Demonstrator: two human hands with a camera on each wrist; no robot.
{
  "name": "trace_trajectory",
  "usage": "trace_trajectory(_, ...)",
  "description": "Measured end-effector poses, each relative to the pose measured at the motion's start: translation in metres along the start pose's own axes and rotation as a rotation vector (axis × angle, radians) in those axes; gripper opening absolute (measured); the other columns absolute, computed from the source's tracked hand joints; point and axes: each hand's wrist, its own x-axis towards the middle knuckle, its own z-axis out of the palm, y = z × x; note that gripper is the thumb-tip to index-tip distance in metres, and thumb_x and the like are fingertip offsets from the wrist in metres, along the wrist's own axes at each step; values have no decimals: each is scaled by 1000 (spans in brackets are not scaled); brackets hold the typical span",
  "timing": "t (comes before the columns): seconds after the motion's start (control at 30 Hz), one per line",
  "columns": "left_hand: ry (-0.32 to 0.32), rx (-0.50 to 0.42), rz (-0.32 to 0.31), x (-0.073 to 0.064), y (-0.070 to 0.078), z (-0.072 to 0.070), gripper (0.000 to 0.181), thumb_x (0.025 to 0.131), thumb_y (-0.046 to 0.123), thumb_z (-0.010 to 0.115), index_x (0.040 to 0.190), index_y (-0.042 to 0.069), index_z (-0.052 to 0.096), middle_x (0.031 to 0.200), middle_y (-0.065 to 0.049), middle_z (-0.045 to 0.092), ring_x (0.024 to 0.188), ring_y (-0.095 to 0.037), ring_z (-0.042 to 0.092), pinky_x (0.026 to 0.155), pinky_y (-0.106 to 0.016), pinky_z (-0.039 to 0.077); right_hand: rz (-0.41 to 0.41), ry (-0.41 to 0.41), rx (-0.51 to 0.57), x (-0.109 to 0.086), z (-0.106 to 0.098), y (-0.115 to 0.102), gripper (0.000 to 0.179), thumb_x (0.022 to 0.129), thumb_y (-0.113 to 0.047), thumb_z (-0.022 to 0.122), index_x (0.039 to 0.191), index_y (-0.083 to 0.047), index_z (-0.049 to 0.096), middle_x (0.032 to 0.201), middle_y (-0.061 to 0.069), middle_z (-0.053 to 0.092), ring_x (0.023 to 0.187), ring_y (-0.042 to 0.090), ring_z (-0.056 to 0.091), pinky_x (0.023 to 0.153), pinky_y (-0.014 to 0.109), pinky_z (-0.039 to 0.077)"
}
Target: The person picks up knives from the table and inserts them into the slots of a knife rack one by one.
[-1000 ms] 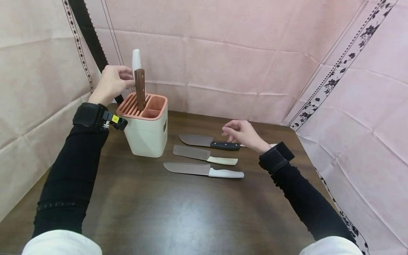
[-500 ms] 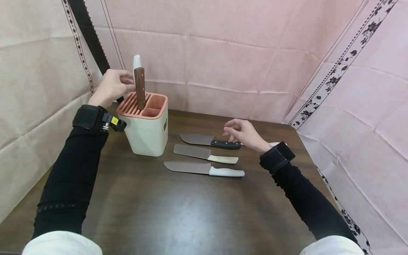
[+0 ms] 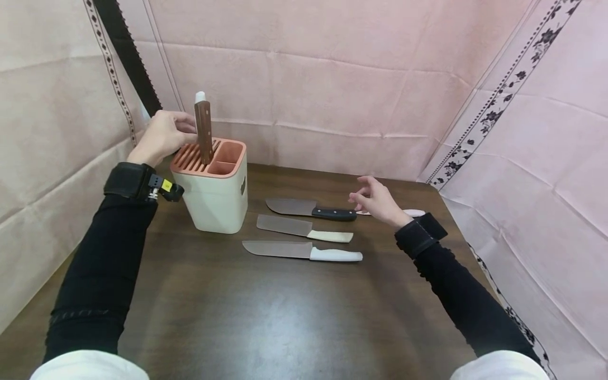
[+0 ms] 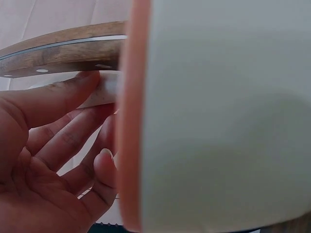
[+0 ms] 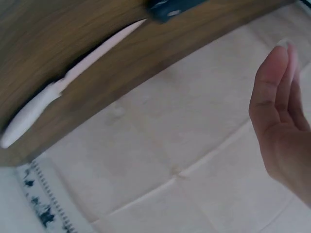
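Note:
My left hand is at the back of a pale green knife block with a slotted coral top. Its thumb and fingers pinch a white-handled knife, which stands upright behind a brown wooden-handled knife. The left wrist view shows the thumb against the white handle, just under the wooden one; the blade is hidden in the block. Over the table's right side my right hand hovers with loosely bent fingers and nothing in it. Below it lies a small knife with a white handle and a pinkish blade.
Three knives lie in a row right of the block: a black-handled one at the back, a cream-handled cleaver in the middle, a white-handled one in front. Pink cloth hangs behind the brown table.
The white-handled knife has sunk lower into the block, and my left hand has come down with it. My right hand has shifted slightly right, showing more of the small knife.

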Motion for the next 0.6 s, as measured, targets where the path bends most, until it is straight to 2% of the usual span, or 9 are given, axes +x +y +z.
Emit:
trace_trajectory(0.13, -4, -6, 6, 0, -2, 2, 44, 95, 25, 60, 133, 5, 54, 128, -23, 60, 120, -34, 55, 102, -50, 42, 45, 50, -119, 4, -7, 32, 59, 97, -16, 55, 145, 5, 28, 118, 25, 65, 102, 36, 66, 86, 43, 53)
trace_trajectory(0.3, -14, -14, 4, 0, -5, 2, 47, 96, 29, 59, 135, 5, 52, 131, -25, 57, 122, -36, 53, 104, -52, 41, 121, 94, -244, 6, -16, 73, 53, 96, -12, 51, 140, 12, 33, 129, 33, 55, 121, 43, 54, 102, 52, 43)
trace_trajectory(0.47, -33, -18, -11, -1, -6, 2, 49, 96, 30, 58, 138, 5, 50, 133, -26, 55, 124, -38, 51, 106, -54, 39, 184, 138, -368, 1, -18, 115, 47, 94, -10, 49, 132, 16, 45, 129, 37, 52, 120, 51, 49, 102, 56, 40)
trace_trajectory(0.6, -47, -18, -9, 0, -3, 4, 49, 97, 28, 57, 139, 5, 49, 134, -26, 55, 126, -39, 50, 107, -56, 37, 211, 176, -461, -6, -21, 147, 43, 90, -9, 45, 128, 9, 53, 132, 34, 51, 121, 55, 46, 93, 64, 42)
